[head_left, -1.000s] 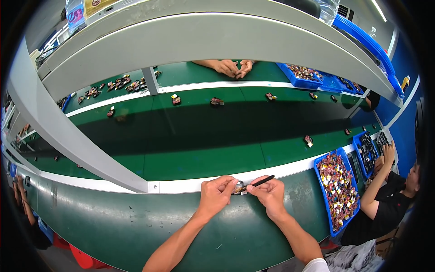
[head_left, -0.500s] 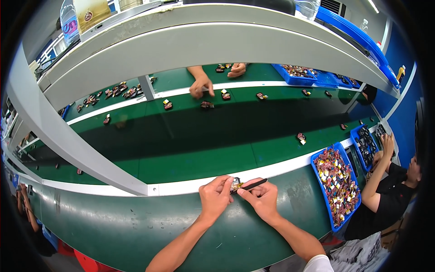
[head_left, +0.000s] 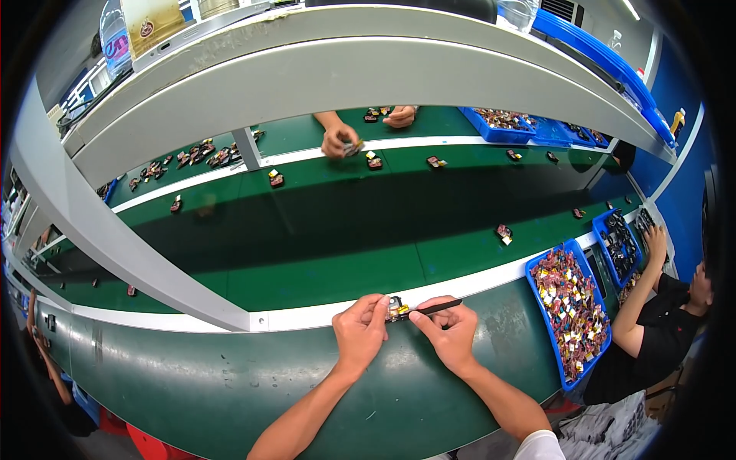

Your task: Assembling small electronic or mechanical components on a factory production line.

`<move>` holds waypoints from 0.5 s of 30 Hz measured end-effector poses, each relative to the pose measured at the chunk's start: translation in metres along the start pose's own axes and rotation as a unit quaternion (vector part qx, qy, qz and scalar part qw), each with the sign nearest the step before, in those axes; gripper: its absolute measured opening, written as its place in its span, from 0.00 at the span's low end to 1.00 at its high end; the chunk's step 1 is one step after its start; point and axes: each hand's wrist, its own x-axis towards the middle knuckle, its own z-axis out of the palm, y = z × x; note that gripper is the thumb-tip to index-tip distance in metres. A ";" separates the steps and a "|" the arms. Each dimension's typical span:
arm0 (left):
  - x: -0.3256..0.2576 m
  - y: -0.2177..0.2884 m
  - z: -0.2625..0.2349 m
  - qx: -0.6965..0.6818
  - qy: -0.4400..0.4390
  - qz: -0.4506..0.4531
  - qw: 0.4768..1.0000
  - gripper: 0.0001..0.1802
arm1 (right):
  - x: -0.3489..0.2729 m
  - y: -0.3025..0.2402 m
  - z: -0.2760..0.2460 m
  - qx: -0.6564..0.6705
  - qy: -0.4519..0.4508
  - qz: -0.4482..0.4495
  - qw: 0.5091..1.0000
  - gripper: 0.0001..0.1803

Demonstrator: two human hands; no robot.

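My left hand pinches a small black-cased electronic part with a clear and yellow face, held above the white rail at the green bench's far edge. In my right hand, a slim black stick-like tool is gripped between thumb and fingers. Its near end meets the part's right side, while the other end points to the upper right. The tool's exact kind does not show, and my fingers cover parts of both things.
A green conveyor belt carries several small parts beyond the rail. Right of me stands a blue tray heaped with small wired pieces; another blue tray holds black parts. A grey frame crosses overhead. Co-workers' hands are across the belt.
Parts on the belt have shifted slightly left. A co-worker's hand across the belt has picked up a part. My right hand has moved a little right, and more of the part shows.
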 end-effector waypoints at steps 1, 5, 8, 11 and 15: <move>0.000 -0.002 0.000 0.000 0.001 0.006 1.000 0.09 | 0.000 -0.001 0.000 -0.015 -0.005 -0.002 1.000 0.08; 0.001 -0.006 -0.001 0.016 0.004 0.025 1.000 0.09 | 0.000 0.006 0.000 -0.017 0.000 -0.009 1.000 0.08; 0.002 -0.010 0.002 0.015 0.016 0.035 0.999 0.08 | 0.001 0.006 0.000 -0.014 -0.011 0.001 1.000 0.07; 0.003 -0.009 0.002 0.019 -0.002 0.028 0.999 0.08 | 0.003 0.008 -0.001 0.055 -0.020 0.059 0.997 0.07; 0.002 -0.005 0.001 0.008 -0.017 0.028 0.999 0.08 | 0.005 0.006 -0.001 0.115 -0.016 0.094 0.989 0.06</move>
